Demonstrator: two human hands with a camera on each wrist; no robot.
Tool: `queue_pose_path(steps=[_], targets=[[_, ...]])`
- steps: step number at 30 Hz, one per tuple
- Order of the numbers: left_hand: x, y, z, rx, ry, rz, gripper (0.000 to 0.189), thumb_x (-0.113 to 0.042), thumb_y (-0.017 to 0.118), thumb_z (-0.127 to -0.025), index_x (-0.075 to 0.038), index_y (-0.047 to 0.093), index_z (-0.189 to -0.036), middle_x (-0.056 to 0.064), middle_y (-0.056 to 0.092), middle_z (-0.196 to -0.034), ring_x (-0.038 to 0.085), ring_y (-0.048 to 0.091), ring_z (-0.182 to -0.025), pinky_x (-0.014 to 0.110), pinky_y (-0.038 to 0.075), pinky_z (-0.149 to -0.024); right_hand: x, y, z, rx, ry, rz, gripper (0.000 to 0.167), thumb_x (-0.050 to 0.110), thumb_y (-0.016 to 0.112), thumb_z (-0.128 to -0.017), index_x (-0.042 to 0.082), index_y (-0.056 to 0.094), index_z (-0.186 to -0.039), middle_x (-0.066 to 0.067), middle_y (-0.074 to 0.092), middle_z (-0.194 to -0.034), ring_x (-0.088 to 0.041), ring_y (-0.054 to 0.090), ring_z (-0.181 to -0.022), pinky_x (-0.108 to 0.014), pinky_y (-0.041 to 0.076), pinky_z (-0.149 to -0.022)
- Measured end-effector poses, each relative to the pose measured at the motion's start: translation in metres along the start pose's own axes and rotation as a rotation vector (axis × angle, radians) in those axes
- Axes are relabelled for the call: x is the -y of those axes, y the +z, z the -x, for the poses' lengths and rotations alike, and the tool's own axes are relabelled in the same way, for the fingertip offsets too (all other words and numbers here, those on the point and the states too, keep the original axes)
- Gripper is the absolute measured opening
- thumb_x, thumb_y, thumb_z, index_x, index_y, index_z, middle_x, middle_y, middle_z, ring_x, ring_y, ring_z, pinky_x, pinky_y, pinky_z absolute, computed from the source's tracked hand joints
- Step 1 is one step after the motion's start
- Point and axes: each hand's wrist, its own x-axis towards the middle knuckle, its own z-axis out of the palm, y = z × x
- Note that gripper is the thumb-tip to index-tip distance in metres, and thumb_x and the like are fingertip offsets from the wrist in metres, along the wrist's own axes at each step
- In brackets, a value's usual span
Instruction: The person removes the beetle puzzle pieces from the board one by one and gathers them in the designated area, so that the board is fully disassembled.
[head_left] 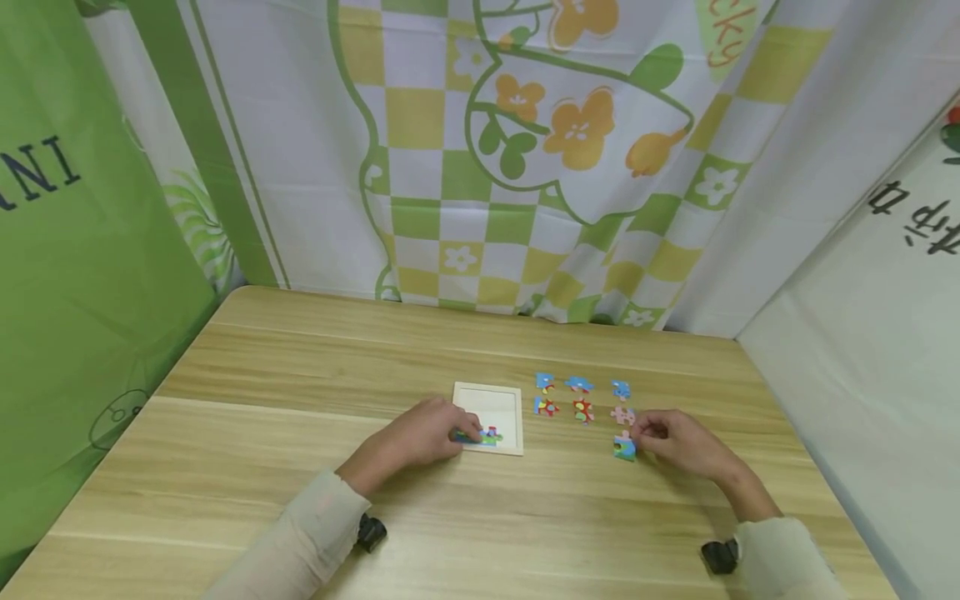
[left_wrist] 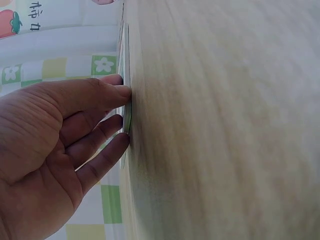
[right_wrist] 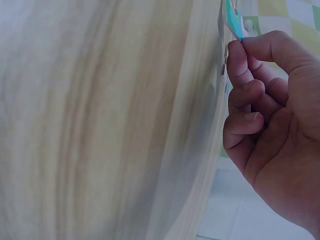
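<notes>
A square wooden puzzle tray (head_left: 520, 421) lies on the table, with joined green, blue and red jigsaw pieces (head_left: 489, 438) along its near edge. My left hand (head_left: 427, 432) rests its fingertips on the tray's near left part and the pieces there. In the left wrist view the left fingers (left_wrist: 102, 155) are slightly bent against the tray's edge. Farther right, my right hand (head_left: 684, 444) pinches a blue and green jigsaw piece (head_left: 623, 448) between thumb and index finger. That piece (right_wrist: 233, 21) looks tilted up from the table in the right wrist view.
Several loose jigsaw pieces lie between tray and right hand, among them a red one (head_left: 582, 409), a blue one (head_left: 578, 383) and a pink one (head_left: 622, 415). The wooden table (head_left: 315, 350) ends at a patterned curtain (head_left: 420, 225) behind and a white one (head_left: 870, 333) at right.
</notes>
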Motion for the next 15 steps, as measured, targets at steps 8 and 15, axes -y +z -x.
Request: queue_pose_path(steps=[8, 15], targets=[[0.0016, 0.0004, -0.0008, -0.01, 0.02, -0.011, 0.029, 0.007, 0.071, -0.087, -0.008, 0.081, -0.109, 0.003, 0.073, -0.124, 0.022, 0.064, -0.121, 0.038, 0.05, -0.102, -0.0057, -0.0009, -0.0009, 0.004, 0.034, 0.019, 0.005, 0.006, 0.065, -0.099, 0.004, 0.069, -0.097, -0.001, 0.066, -0.091, -0.01, 0.058, -0.082, -0.024, 0.05, -0.072], [0.002, 0.0008, -0.0003, -0.01, -0.001, -0.002, 0.03, 0.007, 0.071, -0.087, -0.01, 0.082, -0.109, 0.001, 0.072, -0.125, 0.021, 0.064, -0.122, 0.037, 0.05, -0.102, -0.01, -0.0027, -0.0021, 0.02, 0.046, 0.01, 0.007, 0.007, 0.063, -0.101, 0.004, 0.069, -0.099, -0.002, 0.066, -0.093, -0.01, 0.058, -0.084, -0.024, 0.05, -0.074]])
